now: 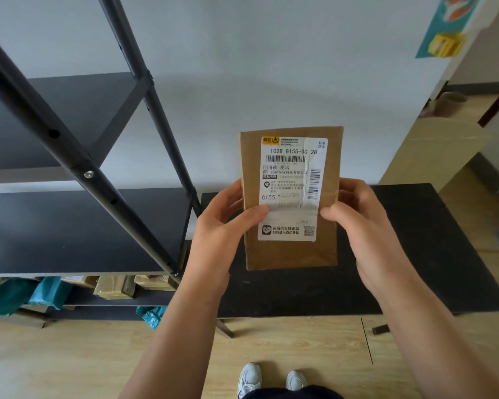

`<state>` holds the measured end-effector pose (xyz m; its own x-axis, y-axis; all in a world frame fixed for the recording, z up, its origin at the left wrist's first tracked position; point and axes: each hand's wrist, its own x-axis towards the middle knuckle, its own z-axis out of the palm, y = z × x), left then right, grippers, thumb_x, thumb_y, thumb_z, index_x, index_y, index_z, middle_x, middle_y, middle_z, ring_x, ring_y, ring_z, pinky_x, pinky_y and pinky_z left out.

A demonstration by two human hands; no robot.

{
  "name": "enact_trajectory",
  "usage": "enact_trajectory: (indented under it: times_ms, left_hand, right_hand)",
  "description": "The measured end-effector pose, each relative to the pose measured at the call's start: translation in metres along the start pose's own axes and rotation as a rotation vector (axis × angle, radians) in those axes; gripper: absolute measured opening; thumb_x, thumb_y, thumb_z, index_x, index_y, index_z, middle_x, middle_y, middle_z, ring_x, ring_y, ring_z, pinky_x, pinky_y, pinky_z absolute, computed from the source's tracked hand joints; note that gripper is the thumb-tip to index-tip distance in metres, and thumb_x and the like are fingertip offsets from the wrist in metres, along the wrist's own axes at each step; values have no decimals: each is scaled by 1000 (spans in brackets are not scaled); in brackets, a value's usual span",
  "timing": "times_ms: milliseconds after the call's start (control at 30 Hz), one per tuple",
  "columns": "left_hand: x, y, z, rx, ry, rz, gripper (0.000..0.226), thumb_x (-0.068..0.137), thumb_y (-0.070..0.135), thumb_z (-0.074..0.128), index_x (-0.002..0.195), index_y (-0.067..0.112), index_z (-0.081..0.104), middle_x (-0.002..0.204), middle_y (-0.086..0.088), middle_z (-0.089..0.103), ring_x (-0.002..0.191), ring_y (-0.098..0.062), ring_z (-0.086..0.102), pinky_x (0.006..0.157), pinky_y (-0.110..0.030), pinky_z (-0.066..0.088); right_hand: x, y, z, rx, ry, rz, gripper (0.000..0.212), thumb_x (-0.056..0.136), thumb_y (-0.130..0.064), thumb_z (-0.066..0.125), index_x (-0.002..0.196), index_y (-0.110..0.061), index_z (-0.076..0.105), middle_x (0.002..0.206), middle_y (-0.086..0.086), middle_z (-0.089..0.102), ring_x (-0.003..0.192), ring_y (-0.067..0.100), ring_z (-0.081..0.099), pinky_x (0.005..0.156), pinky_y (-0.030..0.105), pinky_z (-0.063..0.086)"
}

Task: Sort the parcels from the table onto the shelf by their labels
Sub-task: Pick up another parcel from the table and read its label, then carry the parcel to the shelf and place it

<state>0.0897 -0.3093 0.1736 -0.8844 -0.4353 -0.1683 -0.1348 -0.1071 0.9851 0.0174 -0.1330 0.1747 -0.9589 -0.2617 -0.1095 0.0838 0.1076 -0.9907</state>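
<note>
A flat brown cardboard parcel [291,251] is held upright in front of me, above the black table [432,249]. Its white shipping label [291,180] faces me and reads "102B G155-00 28" and "G155". My left hand [222,226] grips the parcel's left edge with the thumb across the label. On the right edge sits my right hand [357,223], thumb pressed on the label too. The black metal shelf [78,226] stands to the left, with two bare boards at hand height.
On the shelf's lowest level lie several parcels: teal bags [18,295] and brown boxes [116,286]. A white wall is behind the table. Wooden floor and my white shoes [271,378] are below. A doorway opens at the right.
</note>
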Motion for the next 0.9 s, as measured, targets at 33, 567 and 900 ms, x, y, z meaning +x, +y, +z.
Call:
enact_trajectory:
  times_ms: [33, 567, 900]
  left_hand:
    - [0, 0, 1, -2, 1, -2, 49, 83, 20, 73, 130, 25, 62, 117, 4, 74, 107, -17, 71, 92, -47, 57]
    - [-39, -41, -2, -53, 211, -167, 35, 86, 36, 70, 120, 29, 67, 99, 5, 77, 91, -13, 75, 78, -36, 62]
    - [-97, -43, -60, -128, 342, -153, 26, 85, 37, 70, 111, 30, 69, 91, 6, 78, 84, -10, 75, 69, -30, 61]
  right_hand:
    - [0, 1, 0, -1, -4, 4, 29, 86, -22, 66, 113, -27, 58, 105, -3, 71, 101, 10, 66, 85, 30, 50]
    - [-16, 23, 12, -166, -199, 50, 35, 89, -39, 65, 119, -26, 54, 106, -10, 67, 92, 2, 65, 62, 16, 49]
    - [-61, 20, 66, -188, -343, 33, 33, 87, -41, 66, 114, -26, 52, 102, -11, 68, 84, -1, 67, 59, 16, 50]
